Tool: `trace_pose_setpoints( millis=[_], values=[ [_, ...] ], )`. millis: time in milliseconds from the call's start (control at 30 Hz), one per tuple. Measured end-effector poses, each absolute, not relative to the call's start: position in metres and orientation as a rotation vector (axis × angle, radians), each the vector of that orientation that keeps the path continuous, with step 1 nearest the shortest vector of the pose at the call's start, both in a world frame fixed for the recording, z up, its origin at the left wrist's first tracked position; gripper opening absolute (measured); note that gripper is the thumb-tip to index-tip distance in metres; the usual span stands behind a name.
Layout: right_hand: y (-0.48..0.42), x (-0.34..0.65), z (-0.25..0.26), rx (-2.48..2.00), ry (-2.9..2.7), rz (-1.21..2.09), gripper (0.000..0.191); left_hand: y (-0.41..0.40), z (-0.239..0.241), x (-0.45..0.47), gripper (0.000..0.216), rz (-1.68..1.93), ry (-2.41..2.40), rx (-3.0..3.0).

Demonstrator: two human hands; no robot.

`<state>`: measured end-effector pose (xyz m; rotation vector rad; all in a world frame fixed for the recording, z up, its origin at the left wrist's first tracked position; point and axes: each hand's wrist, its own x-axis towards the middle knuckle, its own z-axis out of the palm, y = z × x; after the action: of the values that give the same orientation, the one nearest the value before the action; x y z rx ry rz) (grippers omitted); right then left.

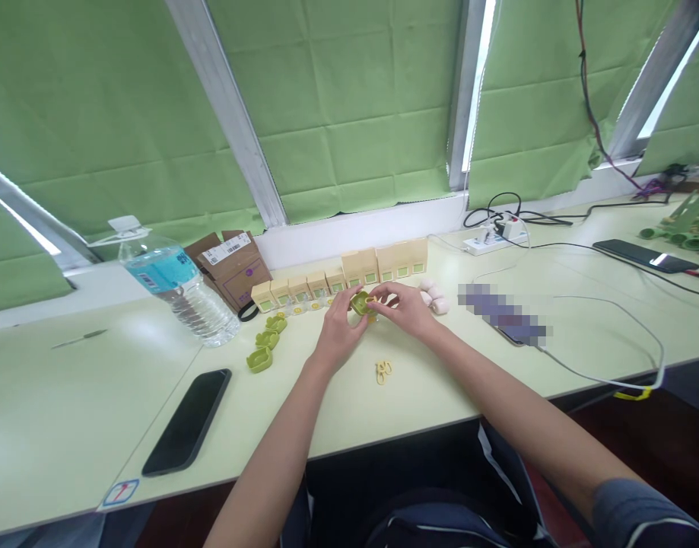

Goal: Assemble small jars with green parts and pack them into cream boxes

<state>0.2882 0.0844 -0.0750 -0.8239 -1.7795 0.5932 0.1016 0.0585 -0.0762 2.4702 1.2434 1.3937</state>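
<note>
My left hand (336,333) grips a small green plastic shell (360,304) by its side, with the hollow turned up. Fingers of my right hand (407,308) are pinched at the shell's right edge; what lies between them is too small to make out. Nearer to me on the table is a little cluster of pale yellow looped pieces (383,371). Three similar green shells (259,360) stand in a line to the left. Behind my hands runs a row of cream boxes (318,286) with green windows, and small clear and yellow parts sit before them.
Pinkish-white rounded pieces (439,303) lie right of my right hand. At left are a water bottle (183,285), a cardboard box (235,278) and a black phone (188,422). A power strip (489,237), cables and another phone (644,256) occupy the right.
</note>
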Motion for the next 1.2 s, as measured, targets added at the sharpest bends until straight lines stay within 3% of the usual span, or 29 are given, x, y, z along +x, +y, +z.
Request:
trace_pose_setpoints(
  millis=[600, 1200],
  values=[
    [0.0865, 0.2886, -0.0798, -0.823, -1.849, 0.599, 0.016, 0.0573, -0.0753, 0.1019, 0.058, 1.308, 1.172, 2.535],
    [0.0827, 0.2919, -0.0756, -0.929, -1.871, 0.455, 0.008, 0.0533, -0.0737, 0.1039, 0.051, 1.295, 1.101, 2.563]
  ],
)
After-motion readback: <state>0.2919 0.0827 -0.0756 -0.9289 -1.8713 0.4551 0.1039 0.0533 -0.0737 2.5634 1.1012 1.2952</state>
